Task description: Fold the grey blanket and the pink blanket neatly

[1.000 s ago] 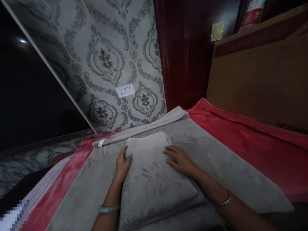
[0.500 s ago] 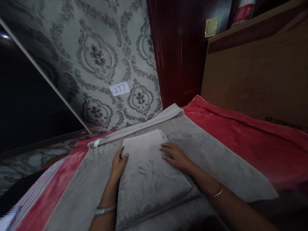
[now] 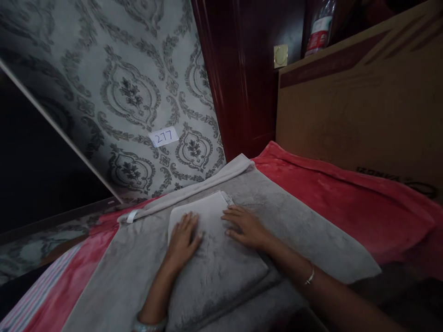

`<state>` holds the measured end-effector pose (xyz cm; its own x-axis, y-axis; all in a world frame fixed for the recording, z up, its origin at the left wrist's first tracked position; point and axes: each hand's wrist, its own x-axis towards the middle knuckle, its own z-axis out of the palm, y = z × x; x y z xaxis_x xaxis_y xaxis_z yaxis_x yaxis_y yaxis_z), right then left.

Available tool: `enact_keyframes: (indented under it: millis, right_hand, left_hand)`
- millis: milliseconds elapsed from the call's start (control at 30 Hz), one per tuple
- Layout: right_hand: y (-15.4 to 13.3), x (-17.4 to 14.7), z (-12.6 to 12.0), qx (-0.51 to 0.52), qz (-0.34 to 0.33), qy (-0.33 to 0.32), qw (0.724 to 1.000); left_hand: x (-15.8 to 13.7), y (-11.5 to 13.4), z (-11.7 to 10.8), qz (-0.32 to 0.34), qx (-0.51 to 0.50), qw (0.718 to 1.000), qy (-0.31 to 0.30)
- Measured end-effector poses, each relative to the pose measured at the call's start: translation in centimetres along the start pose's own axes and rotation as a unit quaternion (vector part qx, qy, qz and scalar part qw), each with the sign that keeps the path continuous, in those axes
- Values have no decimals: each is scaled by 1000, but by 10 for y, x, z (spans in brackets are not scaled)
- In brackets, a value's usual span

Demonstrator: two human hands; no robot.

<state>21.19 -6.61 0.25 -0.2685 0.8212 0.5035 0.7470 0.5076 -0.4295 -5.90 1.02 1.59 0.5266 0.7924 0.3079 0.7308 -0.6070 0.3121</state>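
A folded grey plush cloth, perhaps a towel (image 3: 214, 263), lies in front of me in a flat, layered stack. My left hand (image 3: 183, 240) rests flat on its upper left part, fingers spread. At the upper right edge of the stack, my right hand (image 3: 247, 228) lies with its fingers stretched over the border. Neither hand grips anything. Beneath the stack spreads a larger grey cloth (image 3: 297, 226), with a paler rolled or folded far edge (image 3: 194, 189) and a small white tag (image 3: 132, 216) at its left end.
Red plush fabric (image 3: 328, 207) extends under and beside the grey cloth. Behind it stand a large cardboard box (image 3: 346, 115), a plastic bottle (image 3: 319, 34) and a dark red door frame (image 3: 238, 83). A paper marked 277 (image 3: 164, 137) is on the patterned wall (image 3: 131, 94). Striped fabric (image 3: 41, 288) shows at left.
My left hand has moved from the left edge of the folded cloth onto its top. The right hand stays near the right edge. The camera view has shifted slightly to the right.
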Motion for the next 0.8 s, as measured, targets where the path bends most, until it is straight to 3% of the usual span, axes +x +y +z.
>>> enact_keyframes:
  millis: [100,200,533,800]
  right_hand:
    - [-20,-14,-5,8,-50,-92,995]
    - [-31,-32,-1,24,-48,-162,985]
    - [-34,-53,-5,56,-32,-161,985]
    - [-37,-102,-15,83,1,-164,983]
  left_hand:
    - [-4,15,16,17,41,996,-78]
    - [-7,19,19,26,56,995,-85]
    - [-9,24,9,29,72,989,-125]
    - [-10,32,4,53,63,987,-140]
